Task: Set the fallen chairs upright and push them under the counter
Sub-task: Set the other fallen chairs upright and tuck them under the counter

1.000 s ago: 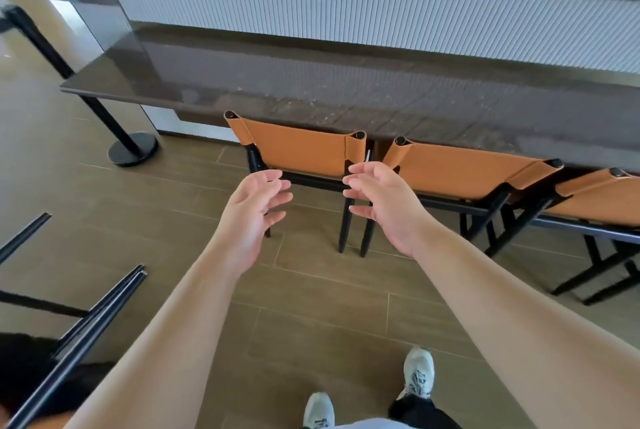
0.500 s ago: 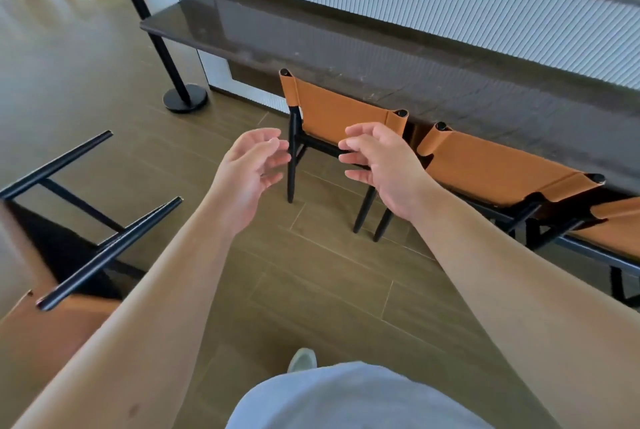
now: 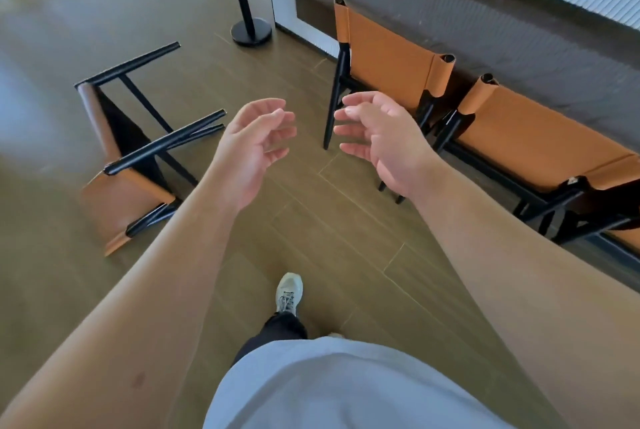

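Tan-leather fallen chair (image 3: 121, 165) lies on floor at left, black legs raised. Upright chairs (image 3: 391, 58) stand tucked under tabletop (image 3: 485, 30). Left hand (image 3: 254, 148), right hand (image 3: 377, 141): fingers loosely curled, empty. Step judged: approach to fallen chair; next, grasp frame and lift.

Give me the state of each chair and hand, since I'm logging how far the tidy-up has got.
fallen chair: on its side on the floor, legs in the air.
left upright chair: standing, pushed to the counter.
right upright chair: standing at the counter.
left hand: open, empty.
right hand: open, empty.
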The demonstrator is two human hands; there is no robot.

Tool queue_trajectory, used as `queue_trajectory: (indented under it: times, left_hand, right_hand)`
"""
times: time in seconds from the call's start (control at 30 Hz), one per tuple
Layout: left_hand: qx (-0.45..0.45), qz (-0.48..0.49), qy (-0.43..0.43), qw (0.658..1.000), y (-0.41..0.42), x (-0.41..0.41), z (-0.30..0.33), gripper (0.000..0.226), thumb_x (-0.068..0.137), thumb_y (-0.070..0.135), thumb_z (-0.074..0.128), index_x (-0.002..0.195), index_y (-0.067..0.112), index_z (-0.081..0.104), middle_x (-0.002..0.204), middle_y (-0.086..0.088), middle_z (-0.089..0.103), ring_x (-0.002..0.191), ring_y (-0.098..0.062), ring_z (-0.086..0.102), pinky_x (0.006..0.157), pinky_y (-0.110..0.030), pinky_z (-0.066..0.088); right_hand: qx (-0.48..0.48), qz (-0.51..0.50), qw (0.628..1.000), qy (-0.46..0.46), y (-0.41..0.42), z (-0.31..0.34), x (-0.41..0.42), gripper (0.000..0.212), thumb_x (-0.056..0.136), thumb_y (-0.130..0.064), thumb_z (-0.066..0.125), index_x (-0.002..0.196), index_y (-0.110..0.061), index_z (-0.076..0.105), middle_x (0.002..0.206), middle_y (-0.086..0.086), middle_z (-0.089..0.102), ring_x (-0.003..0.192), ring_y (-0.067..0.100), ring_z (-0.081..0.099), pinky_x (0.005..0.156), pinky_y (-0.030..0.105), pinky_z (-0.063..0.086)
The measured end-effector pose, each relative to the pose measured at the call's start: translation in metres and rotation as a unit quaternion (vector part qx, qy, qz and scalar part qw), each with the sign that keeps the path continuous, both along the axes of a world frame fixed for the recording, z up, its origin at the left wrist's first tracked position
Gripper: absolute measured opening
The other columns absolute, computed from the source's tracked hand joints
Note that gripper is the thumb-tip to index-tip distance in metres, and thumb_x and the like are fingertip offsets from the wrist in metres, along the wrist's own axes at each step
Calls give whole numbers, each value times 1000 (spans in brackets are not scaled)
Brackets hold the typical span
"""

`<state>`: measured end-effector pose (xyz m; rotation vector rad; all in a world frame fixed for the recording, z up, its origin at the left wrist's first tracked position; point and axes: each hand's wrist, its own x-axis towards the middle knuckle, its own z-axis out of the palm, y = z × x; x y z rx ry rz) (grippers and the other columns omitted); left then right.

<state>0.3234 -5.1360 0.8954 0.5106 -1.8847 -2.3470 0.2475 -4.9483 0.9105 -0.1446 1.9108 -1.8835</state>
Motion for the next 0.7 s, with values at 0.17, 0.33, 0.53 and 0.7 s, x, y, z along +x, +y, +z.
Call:
queue_trajectory:
  times: [0.17,0.33,0.53,0.7]
  left_hand:
    - [4,75,14,997,-17,72,13,20,92,26,60,112,23,62,110,0,70,99,-16,65,89,-37,42]
    - [11,147,27,989,-49,151,19,22,89,26,62,111,23,63,109,0,71,96,-17,66,84,-35,44]
    - [23,216,20,976,-94,249,9,27,86,29,63,113,23,62,112,-2,70,102,-19,66,83,-31,46]
    - [23,247,19,969,-147,346,1,26,84,30,64,110,26,63,109,1,71,99,-16,67,84,-34,44]
  right_hand:
    - [-23,81,996,-6,-37,5,44,21,87,-25,58,107,-23,64,108,2,70,93,13,69,85,37,59]
    - [-23,171,985,-1,-92,11,102,17,91,-21,59,108,-21,63,115,9,69,102,20,68,86,37,58]
    - [-21,250,968,-22,-156,6,182,15,94,-16,57,108,-20,62,109,3,68,94,14,67,85,36,56]
    - [-25,288,957,-24,-224,0,265,12,93,-17,58,105,-20,61,105,2,67,91,14,66,84,37,55]
